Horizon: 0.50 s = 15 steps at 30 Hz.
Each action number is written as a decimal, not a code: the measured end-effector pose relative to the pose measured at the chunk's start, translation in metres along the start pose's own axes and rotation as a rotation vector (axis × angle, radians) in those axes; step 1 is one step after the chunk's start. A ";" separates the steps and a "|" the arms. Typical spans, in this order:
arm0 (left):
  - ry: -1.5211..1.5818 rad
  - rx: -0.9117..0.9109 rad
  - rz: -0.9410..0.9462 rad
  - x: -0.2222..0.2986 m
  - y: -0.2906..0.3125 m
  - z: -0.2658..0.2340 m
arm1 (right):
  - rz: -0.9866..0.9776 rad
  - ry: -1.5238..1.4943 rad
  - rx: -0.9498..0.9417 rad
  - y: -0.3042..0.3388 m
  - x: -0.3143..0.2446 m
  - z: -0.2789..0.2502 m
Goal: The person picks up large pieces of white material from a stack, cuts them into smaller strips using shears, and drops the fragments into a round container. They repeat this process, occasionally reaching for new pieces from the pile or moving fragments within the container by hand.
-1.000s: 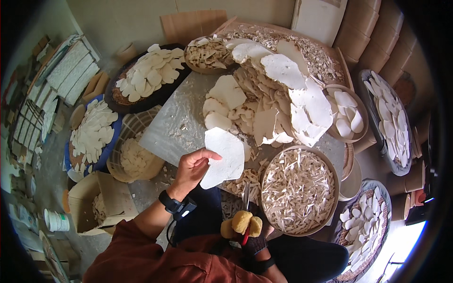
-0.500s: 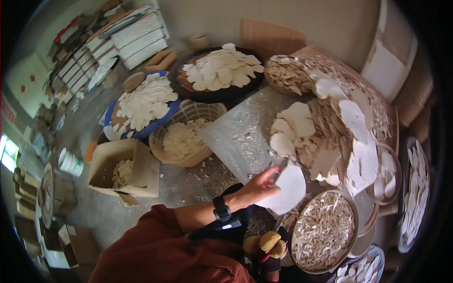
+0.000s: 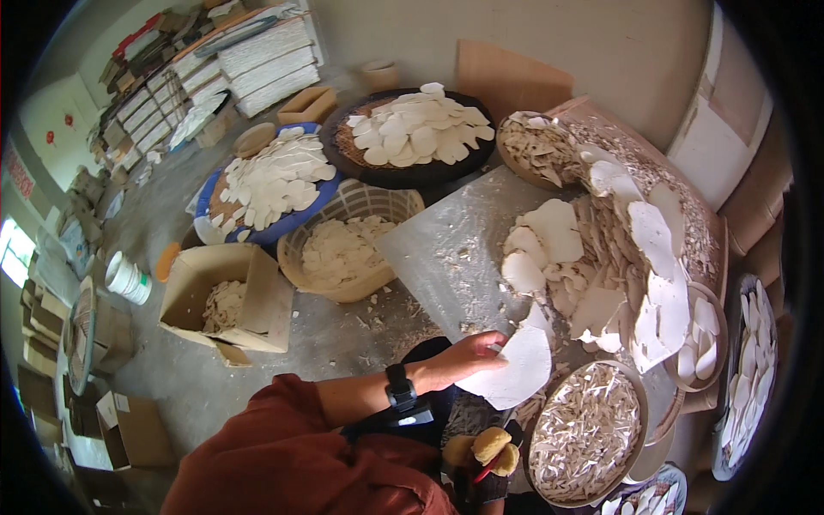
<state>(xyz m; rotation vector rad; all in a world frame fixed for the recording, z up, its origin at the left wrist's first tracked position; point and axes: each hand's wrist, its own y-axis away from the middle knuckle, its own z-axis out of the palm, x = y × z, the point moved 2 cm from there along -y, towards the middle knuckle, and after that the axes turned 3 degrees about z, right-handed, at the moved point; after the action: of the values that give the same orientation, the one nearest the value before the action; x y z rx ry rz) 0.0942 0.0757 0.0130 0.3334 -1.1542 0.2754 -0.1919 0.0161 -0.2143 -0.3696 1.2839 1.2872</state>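
My left hand (image 3: 470, 359), with a dark watch on its wrist, pinches the edge of a thin, flat white sheet (image 3: 521, 367). The sheet has a rounded, uneven outline and hangs near the front edge of the grey work surface (image 3: 455, 240). Lower down, my right hand (image 3: 487, 459) is in a dark covering with yellow padding over the fingers. Its fingers curl around a red-handled tool (image 3: 487, 469); the tool's working end cannot be made out. To the right of that hand stands a round tray (image 3: 645, 410) full of pale trimmed strips.
Stacked pale sheets (image 3: 657, 283) lie at the right of the surface. Beyond it are a black-rimmed round tray (image 3: 343, 159), a blue-rimmed tray (image 3: 202, 202) and a woven basket (image 3: 403, 206), all holding pale pieces. A cardboard box (image 3: 268, 300) stands on the floor at left.
My left hand has moved slightly down with the white sheet, which is now tilted differently. The right hand stays low with the red-handled tool. The whole view has shifted a little.
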 end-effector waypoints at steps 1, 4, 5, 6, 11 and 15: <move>0.036 -0.014 -0.011 0.000 0.001 0.002 | -0.020 -0.114 -0.010 -0.001 0.000 -0.001; 0.004 -0.026 -0.070 0.003 0.004 0.006 | 0.011 -0.692 -0.048 -0.006 -0.006 0.004; 0.061 -0.042 -0.086 0.005 0.005 0.007 | 0.036 -0.926 -0.060 -0.006 -0.009 0.009; 0.091 -0.034 -0.075 0.008 0.005 0.009 | 0.055 -1.163 -0.073 -0.007 -0.013 0.014; 0.225 0.107 -0.065 0.010 0.000 0.007 | -0.226 -0.447 -0.013 0.011 -0.046 0.042; 0.053 0.092 -0.109 -0.004 0.012 -0.017 | -0.167 0.296 0.242 0.029 -0.075 0.058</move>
<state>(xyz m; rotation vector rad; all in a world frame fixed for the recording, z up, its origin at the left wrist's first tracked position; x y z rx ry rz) 0.1026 0.0934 0.0040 0.4662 -1.0697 0.2409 -0.1705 0.0363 -0.1198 -0.4959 1.6033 0.9474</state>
